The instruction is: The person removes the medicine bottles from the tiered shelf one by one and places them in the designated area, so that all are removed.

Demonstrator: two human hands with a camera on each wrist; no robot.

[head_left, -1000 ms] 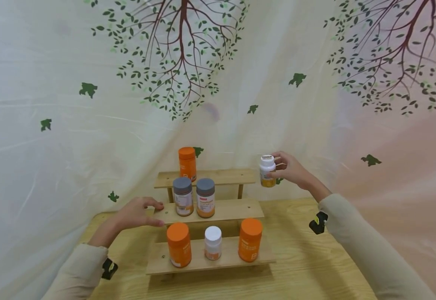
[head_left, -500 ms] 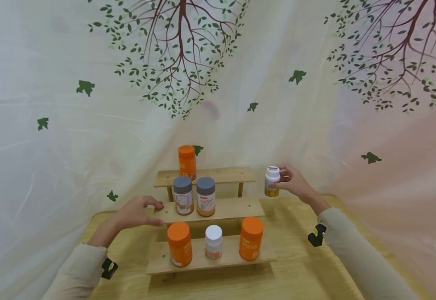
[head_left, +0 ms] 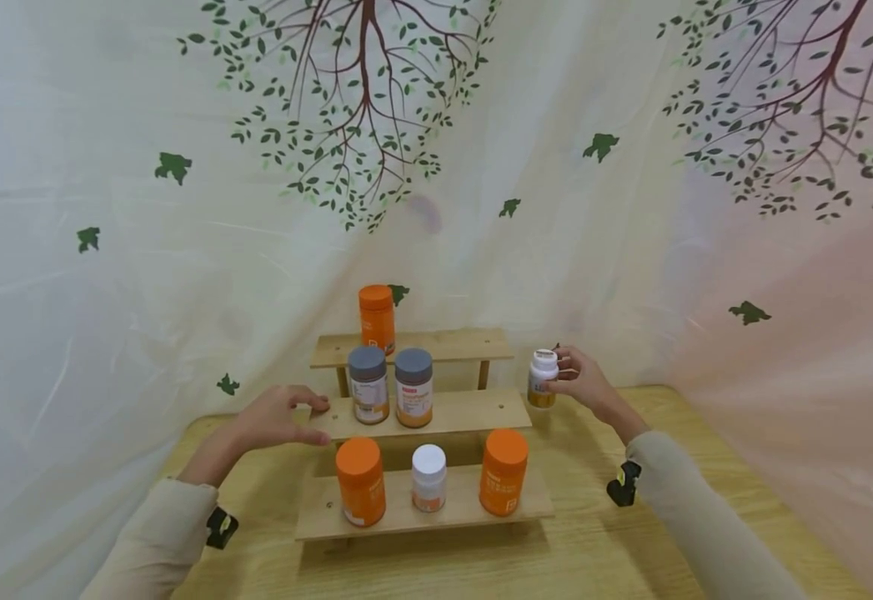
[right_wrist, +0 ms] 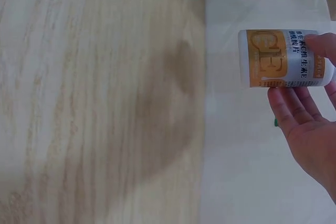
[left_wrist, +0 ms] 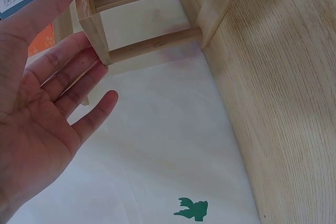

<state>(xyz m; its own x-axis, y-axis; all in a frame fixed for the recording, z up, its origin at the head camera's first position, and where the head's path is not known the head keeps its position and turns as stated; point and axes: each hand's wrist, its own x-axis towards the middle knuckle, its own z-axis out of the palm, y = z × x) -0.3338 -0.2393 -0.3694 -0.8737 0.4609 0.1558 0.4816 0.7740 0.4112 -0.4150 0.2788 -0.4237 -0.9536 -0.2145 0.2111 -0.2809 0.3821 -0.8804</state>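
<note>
Upright, the small white bottle [head_left: 543,378] bears an orange label.

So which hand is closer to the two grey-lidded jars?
Left. The left hand rests on the middle shelf's end beside the grey-lidded jars; the right hand holds a small white bottle beyond the shelf's other end.

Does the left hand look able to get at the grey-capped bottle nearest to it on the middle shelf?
Probably yes. The left hand rests at the middle shelf's left end, fingers relaxed and holding nothing, and the grey-capped bottle stands just beside it with nothing between.
</note>
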